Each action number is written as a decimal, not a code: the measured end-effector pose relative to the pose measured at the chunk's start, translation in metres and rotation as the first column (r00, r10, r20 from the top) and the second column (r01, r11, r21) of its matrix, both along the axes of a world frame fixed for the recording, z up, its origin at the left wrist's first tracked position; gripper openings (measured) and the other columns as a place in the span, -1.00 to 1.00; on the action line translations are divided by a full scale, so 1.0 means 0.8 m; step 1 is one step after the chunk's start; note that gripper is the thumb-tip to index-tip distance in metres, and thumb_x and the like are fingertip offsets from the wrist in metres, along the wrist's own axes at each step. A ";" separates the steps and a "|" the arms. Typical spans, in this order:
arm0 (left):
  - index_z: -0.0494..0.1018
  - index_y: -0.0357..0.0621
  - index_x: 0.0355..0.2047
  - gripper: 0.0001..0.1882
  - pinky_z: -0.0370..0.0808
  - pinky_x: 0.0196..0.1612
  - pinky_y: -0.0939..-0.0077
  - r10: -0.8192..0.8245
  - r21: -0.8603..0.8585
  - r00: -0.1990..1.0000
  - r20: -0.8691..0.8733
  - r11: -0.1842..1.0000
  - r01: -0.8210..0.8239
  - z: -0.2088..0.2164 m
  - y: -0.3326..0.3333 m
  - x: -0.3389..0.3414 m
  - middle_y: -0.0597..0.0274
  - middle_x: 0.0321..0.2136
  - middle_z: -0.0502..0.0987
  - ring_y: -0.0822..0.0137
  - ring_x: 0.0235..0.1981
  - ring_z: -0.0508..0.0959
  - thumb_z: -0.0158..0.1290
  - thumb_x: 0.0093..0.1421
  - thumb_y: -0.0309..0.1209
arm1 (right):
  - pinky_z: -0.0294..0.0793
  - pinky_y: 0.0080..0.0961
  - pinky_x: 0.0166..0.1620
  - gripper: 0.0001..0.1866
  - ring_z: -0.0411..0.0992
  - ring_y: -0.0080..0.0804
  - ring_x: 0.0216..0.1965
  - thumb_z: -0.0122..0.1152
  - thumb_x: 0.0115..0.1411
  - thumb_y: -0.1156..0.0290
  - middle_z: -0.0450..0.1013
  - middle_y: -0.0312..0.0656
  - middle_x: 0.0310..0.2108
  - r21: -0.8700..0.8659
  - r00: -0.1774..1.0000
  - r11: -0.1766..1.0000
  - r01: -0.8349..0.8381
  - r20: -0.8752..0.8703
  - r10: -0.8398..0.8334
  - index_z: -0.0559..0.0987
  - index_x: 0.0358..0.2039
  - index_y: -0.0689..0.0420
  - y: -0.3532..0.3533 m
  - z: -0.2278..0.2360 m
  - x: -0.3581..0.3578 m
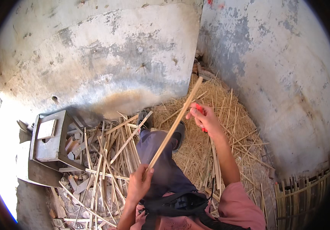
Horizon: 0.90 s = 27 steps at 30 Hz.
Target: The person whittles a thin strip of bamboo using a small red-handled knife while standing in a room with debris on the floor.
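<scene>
My left hand (pixel 139 184) is closed round the lower end of a long, pale bamboo strip (pixel 174 128). The strip slants up and away to the right across my lap and past my knee. My right hand (pixel 207 119) is wrapped round a tool with a red handle (pixel 199 109), close beside the strip's upper part. The tool's working end is hidden or too small to make out, and I cannot tell whether it touches the strip.
Loose strips (pixel 128 140) lie piled on the floor to the left, by a worn wooden stool-like piece (pixel 52 136). Straw-like shavings (pixel 222 99) heap up ahead and to the right. Stained walls (pixel 134 57) meet at the corner. A slatted woven panel (pixel 302 195) stands at lower right.
</scene>
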State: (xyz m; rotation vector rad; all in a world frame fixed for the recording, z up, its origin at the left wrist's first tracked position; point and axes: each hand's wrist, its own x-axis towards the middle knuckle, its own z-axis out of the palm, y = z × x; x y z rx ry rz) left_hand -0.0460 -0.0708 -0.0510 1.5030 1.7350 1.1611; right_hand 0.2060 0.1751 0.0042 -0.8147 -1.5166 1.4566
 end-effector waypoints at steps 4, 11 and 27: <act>0.52 -0.25 -0.11 -0.80 0.44 -0.42 0.32 -0.081 0.010 0.996 -0.026 0.997 0.082 0.002 0.006 -0.002 0.10 -0.55 0.59 0.18 -0.56 0.57 0.20 0.40 -0.37 | 0.12 -0.67 -0.57 -0.71 0.20 -0.76 -0.63 0.41 0.37 0.26 0.59 -0.31 -0.44 -0.015 0.994 0.994 0.109 -0.006 -0.109 0.73 -0.14 0.27 -0.017 0.008 -0.020; 0.52 -0.30 -0.06 -0.79 0.49 -0.42 0.43 -0.028 0.085 0.995 -0.096 0.996 0.037 0.026 0.042 0.000 0.13 -0.50 0.60 0.31 -0.55 0.60 0.13 0.45 -0.38 | 0.15 -0.70 -0.52 -0.67 0.25 -0.79 -0.58 0.41 0.37 0.24 0.63 -0.30 -0.39 0.021 0.980 0.980 0.199 -0.009 -0.199 0.72 -0.01 0.22 -0.024 0.016 -0.032; 0.53 -0.30 -0.15 -0.78 0.31 -0.55 0.52 0.083 0.113 0.981 0.174 0.988 -0.104 0.035 0.072 0.026 0.21 -0.53 0.60 0.59 -0.63 0.43 0.19 0.45 -0.34 | 0.56 -0.42 -0.33 -0.71 0.60 -0.31 -0.43 0.39 0.36 0.24 0.58 -0.15 -0.35 0.632 0.900 0.772 -0.066 0.372 -0.227 0.61 -0.13 0.21 -0.116 -0.018 -0.051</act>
